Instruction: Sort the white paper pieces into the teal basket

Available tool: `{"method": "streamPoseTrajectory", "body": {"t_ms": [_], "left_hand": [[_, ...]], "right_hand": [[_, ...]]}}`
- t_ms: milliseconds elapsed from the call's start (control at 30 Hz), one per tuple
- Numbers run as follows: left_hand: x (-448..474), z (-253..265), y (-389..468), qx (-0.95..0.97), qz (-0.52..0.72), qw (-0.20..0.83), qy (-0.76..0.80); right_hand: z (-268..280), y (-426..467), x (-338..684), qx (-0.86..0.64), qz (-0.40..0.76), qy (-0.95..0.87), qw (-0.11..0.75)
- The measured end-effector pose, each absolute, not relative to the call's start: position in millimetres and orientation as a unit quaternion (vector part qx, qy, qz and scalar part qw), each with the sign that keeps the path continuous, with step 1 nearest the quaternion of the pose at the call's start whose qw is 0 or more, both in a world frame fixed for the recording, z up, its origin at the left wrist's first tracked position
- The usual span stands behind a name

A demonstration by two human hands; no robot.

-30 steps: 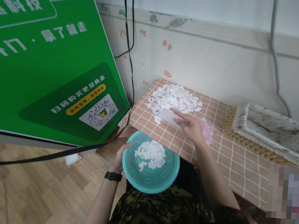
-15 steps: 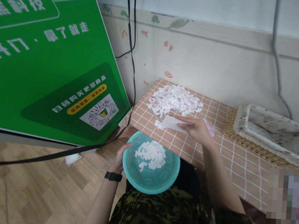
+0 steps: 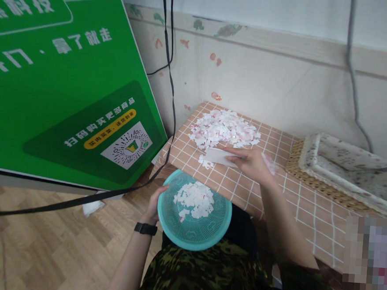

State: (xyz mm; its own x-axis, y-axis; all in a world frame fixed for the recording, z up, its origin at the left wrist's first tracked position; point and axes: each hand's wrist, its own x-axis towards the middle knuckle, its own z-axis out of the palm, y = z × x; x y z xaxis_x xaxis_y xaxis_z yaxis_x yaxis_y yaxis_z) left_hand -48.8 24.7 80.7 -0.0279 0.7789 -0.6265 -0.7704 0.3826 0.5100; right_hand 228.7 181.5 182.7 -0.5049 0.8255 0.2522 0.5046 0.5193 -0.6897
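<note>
My left hand grips the left rim of a round turquoise plastic basket, held just below the table's front edge. Inside it lies a small heap of white paper scraps. Over the table, my right hand is closed on a flat white piece of paper or card. That card's left end touches a few loose scraps. Behind it spreads a larger pile of torn paper, white with some pink. Something pinkish shows partly behind my right hand.
A brown checked cloth covers the table, which stands against the wall. On its right side sits a cloth-lined wicker basket. A green sign panel rises at the left, with a black strap hanging before it.
The view has shifted very slightly. My right hand and the card have moved a touch to the left beside the loose scraps. My left hand keeps its hold on the turquoise basket.
</note>
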Motion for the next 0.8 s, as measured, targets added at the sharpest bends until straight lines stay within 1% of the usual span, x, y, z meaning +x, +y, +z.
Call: {"method": "streamPoseTrajectory", "body": {"t_ms": [100, 267, 367, 500, 633, 800], "left_hand": [[-49.3, 78.4, 24.8, 0.007, 0.556, 0.696, 0.454], [-50.0, 75.7, 24.8, 0.02, 0.555, 0.692, 0.462], [-51.1, 73.8, 24.0, 0.028, 0.551, 0.689, 0.471], [-51.9, 70.0, 23.5, 0.017, 0.558, 0.678, 0.478], [-51.0, 68.9, 23.6, 0.011, 0.551, 0.685, 0.476], [-49.4, 72.5, 23.6, 0.012, 0.55, 0.69, 0.471]], "right_hand": [[189.7, 174.7, 242.2, -0.433, 0.238, -0.815, 0.304], [181.7, 166.3, 256.4, -0.457, 0.224, -0.815, 0.277], [175.6, 165.5, 262.7, -0.477, 0.223, -0.797, 0.295], [174.6, 162.9, 265.5, -0.504, 0.193, -0.777, 0.324], [171.0, 157.9, 256.4, -0.479, 0.215, -0.782, 0.337], [162.4, 157.1, 244.1, -0.454, 0.269, -0.782, 0.331]]}}
